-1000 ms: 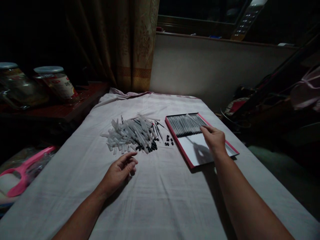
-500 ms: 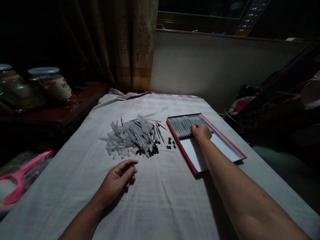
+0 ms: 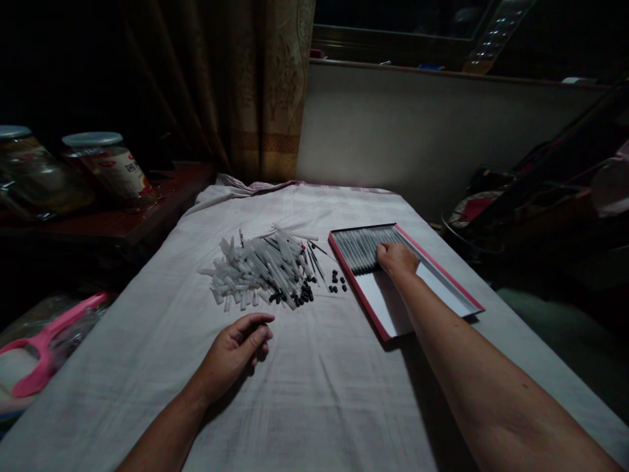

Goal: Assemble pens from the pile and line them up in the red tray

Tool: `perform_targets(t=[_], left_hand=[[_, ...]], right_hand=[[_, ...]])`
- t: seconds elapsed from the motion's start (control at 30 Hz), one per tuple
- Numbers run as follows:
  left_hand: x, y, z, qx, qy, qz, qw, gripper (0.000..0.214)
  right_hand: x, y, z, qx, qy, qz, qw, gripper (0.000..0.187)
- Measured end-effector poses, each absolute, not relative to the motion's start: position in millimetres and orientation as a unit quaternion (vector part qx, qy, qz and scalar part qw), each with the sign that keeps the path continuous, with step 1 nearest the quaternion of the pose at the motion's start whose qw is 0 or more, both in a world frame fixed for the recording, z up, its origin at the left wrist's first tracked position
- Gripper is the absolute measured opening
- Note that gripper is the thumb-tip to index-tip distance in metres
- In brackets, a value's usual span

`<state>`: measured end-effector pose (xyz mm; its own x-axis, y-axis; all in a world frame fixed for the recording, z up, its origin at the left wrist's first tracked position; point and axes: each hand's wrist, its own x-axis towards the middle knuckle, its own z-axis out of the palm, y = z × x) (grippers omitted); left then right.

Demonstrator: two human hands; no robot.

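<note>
A red-edged flat box (image 3: 445,284) lies on the white cloth (image 3: 314,387), its far half filled with a row of clear pens (image 3: 358,249). My right hand (image 3: 397,258) rests on the near end of that row, fingers curled down onto the pens. My left hand (image 3: 234,351) lies loosely on the cloth, fingers half curled, holding nothing. Just beyond it sits a heap of clear pen tubes and refills (image 3: 260,267), with small black caps (image 3: 338,283) scattered beside it.
Two lidded jars (image 3: 105,164) stand on a dark wooden shelf at the left. A pink plastic handle (image 3: 46,337) lies low at the left edge. A curtain (image 3: 255,85) and a pale wall are behind; dark clutter fills the right side.
My right hand reached from the box's white near part further in onto the row of pens and has stayed there. My left hand barely moved.
</note>
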<state>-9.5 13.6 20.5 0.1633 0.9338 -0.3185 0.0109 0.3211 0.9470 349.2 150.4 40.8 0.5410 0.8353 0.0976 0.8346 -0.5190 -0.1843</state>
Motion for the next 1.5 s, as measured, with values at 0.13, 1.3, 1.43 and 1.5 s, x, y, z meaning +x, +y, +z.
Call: perform_targets(t=[0.13,1.3,1.43,1.5], left_hand=[[-9.4,13.5,20.5,0.444,0.523,0.375,0.623,0.054],[-10.6,10.7,12.6,0.553,0.519,0.417,0.501,0.037],[-10.5,4.9,18.9,0.715,0.491,0.456,0.199,0.028],[-10.9,4.1,18.9,0.751,0.482,0.441,0.1,0.032]], right_hand=[[331.2,148.3,54.0,-0.828,-0.54,-0.053,0.141,0.038],[235.5,141.6,70.5,-0.687,-0.682,0.036,0.248,0.025],[222.3,83.4,64.9,-0.569,-0.737,0.167,0.324,0.017],[213.2,60.8,62.2,-0.506,-0.765,0.24,0.318,0.016]])
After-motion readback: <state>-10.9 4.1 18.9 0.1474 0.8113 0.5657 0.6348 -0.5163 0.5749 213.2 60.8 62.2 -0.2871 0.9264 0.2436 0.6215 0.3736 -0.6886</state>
